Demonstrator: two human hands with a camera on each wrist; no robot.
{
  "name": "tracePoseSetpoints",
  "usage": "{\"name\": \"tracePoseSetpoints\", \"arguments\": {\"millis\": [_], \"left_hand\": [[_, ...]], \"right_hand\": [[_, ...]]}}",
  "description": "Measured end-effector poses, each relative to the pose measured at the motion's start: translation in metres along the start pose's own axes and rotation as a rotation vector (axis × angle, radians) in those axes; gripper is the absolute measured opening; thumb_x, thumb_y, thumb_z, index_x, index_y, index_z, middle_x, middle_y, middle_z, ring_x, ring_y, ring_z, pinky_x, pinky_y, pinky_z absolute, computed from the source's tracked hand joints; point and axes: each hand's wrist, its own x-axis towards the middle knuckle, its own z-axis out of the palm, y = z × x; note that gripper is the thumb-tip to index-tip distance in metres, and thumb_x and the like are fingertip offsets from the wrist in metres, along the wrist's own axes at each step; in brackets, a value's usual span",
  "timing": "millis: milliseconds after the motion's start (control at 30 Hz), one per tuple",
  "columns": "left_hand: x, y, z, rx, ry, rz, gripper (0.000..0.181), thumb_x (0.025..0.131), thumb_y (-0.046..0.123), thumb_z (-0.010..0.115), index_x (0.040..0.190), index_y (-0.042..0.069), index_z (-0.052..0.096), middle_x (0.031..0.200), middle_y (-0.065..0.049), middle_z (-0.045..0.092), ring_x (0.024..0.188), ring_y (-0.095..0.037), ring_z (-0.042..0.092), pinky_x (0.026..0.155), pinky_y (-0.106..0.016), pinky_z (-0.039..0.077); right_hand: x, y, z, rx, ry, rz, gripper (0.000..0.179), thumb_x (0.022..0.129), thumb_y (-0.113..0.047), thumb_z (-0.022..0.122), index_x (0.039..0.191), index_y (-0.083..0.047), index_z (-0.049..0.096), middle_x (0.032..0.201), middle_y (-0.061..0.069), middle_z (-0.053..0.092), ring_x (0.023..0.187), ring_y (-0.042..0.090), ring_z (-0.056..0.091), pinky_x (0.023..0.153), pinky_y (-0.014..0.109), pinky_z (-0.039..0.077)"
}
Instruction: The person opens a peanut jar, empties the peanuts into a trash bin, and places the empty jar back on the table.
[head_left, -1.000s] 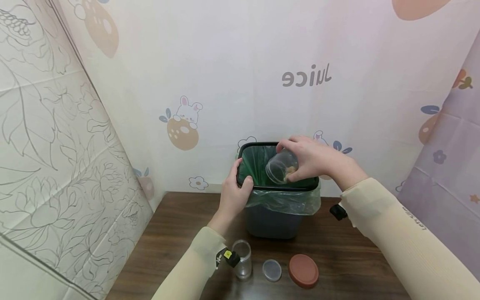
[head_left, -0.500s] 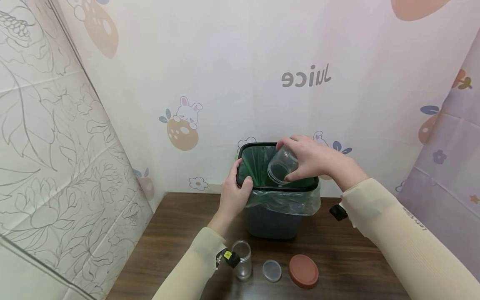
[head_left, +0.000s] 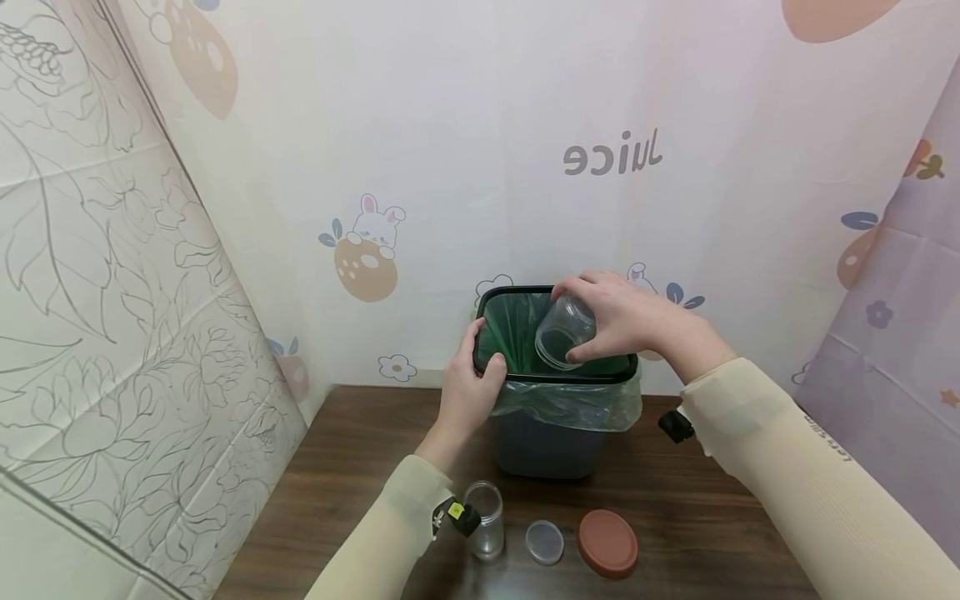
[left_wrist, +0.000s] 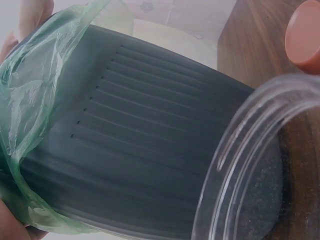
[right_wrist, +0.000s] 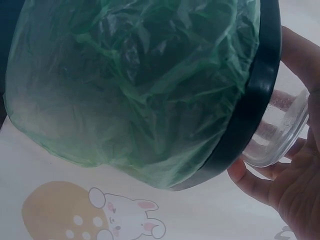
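Observation:
A dark grey trash bin (head_left: 547, 450) with a black rim stands on the table against the back wall. A green plastic bag (head_left: 573, 406) lines it and folds over the outside. My left hand (head_left: 467, 387) grips the bin's left front corner, thumb on the near side. With its fingers spread round a clear jar (head_left: 566, 329), my right hand (head_left: 626, 315) holds it tilted mouth-down within the bin's opening. No contents show through the jar's wall. In the right wrist view the jar's base (right_wrist: 285, 132) sticks out past the rim, fingers around it.
On the wooden table (head_left: 360, 450), a second clear jar (head_left: 489, 525) stands open beside my left wrist. To its right lie a small translucent lid (head_left: 543, 542) and a larger reddish lid (head_left: 607, 542). Printed curtains (head_left: 450, 167) close off the back and sides.
Pale yellowish bits seen in the tilted jar one second ago have left it by half a second ago. Both hands keep nearly the same place.

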Motion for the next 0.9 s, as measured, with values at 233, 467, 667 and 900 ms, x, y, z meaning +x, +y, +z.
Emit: {"name": "tracePoseSetpoints", "arguments": {"millis": [233, 467, 667, 900], "left_hand": [[0.0, -0.0005, 0.0004, -0.004, -0.001, 0.001, 0.067, 0.102, 0.034, 0.052, 0.166, 0.015, 0.044, 0.15, -0.013, 0.065, 0.11, -0.027, 0.067, 0.097, -0.054, 0.056], [-0.001, 0.0011, -0.0005, -0.01, -0.003, 0.002, 0.067, 0.103, 0.032, 0.053, 0.167, 0.014, 0.044, 0.145, -0.015, 0.068, 0.105, -0.027, 0.067, 0.093, -0.052, 0.057], [-0.0018, -0.001, -0.0003, -0.001, 0.0, 0.004, 0.069, 0.101, 0.038, 0.051, 0.166, 0.014, 0.045, 0.146, -0.014, 0.068, 0.107, -0.027, 0.068, 0.094, -0.053, 0.057], [0.0001, -0.001, -0.0004, 0.003, 0.004, 0.012, 0.069, 0.102, 0.039, 0.051, 0.166, 0.015, 0.045, 0.145, -0.013, 0.068, 0.109, -0.026, 0.068, 0.096, -0.052, 0.057]], "right_hand": [[-0.0003, -0.0002, 0.0003, 0.03, -0.012, -0.009, 0.078, 0.082, -0.038, 0.096, 0.147, -0.015, 0.059, 0.139, 0.012, 0.061, 0.125, 0.035, 0.056, 0.1, 0.063, 0.052], [0.0002, 0.0012, 0.0026, 0.037, -0.008, 0.017, 0.076, 0.082, -0.033, 0.097, 0.146, -0.016, 0.059, 0.139, 0.013, 0.059, 0.126, 0.036, 0.053, 0.099, 0.062, 0.052], [0.0011, 0.0032, 0.0057, 0.056, -0.004, 0.033, 0.078, 0.081, -0.038, 0.098, 0.145, -0.016, 0.059, 0.14, 0.014, 0.06, 0.125, 0.037, 0.055, 0.099, 0.061, 0.053], [0.0031, 0.0028, 0.005, 0.04, 0.023, 0.048, 0.079, 0.08, -0.038, 0.098, 0.145, -0.015, 0.059, 0.14, 0.015, 0.06, 0.126, 0.038, 0.054, 0.097, 0.062, 0.053]]}}
